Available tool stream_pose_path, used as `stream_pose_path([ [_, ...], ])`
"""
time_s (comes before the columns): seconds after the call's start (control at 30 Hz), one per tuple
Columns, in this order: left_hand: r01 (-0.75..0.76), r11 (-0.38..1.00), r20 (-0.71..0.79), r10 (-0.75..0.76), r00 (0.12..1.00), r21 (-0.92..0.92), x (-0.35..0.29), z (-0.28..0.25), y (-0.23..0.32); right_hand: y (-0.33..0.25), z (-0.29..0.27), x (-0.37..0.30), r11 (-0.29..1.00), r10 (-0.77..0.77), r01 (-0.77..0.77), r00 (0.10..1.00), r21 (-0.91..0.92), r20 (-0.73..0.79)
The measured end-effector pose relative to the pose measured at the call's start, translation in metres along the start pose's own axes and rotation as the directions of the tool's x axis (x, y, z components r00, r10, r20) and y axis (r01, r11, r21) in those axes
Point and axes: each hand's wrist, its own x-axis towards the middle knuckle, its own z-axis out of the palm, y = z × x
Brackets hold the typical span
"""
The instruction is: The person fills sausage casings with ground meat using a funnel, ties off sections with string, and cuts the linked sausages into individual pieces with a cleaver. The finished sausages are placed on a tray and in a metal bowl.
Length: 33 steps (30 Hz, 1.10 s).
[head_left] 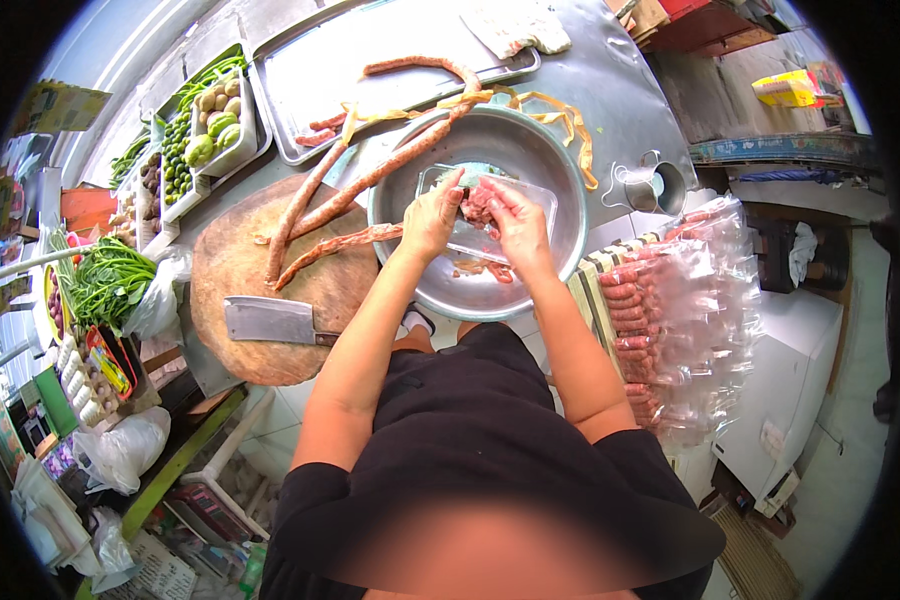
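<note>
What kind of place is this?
Probably a market food stall: long sausages lie across a round chopping board with a cleaver, and trays of vegetables stand behind it.

A round wooden chopping board [260,270] lies on the left of the steel table [620,90], with a cleaver [270,320] flat on its near edge. A large metal tray [370,60] sits at the far side, a cloth [515,25] on its right end. Far left are white trays of green vegetables [205,115]. A small metal cup [655,185] stands to the right, with bagged sausages [685,300] stacked nearer.
</note>
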Motion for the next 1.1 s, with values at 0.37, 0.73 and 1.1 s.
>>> stream_pose_path([
  [0.37,-0.165,0.968,-0.136,0.141,0.981,-0.188,-0.003,-0.004,-0.007,-0.011,0.032,-0.018,0.544,-0.600,0.614,0.761,-0.572,0.247],
  [0.73,-0.156,0.860,-0.122,0.110,0.986,-0.486,-0.001,-0.015,0.010,-0.058,0.032,-0.034,0.578,-0.648,0.642,0.736,-0.504,0.195],
  [1.1,-0.158,0.718,-0.053,0.167,0.985,-0.678,-0.015,-0.029,0.023,-0.064,0.007,-0.018,0.899,-0.344,0.379,0.921,-0.218,0.183],
])
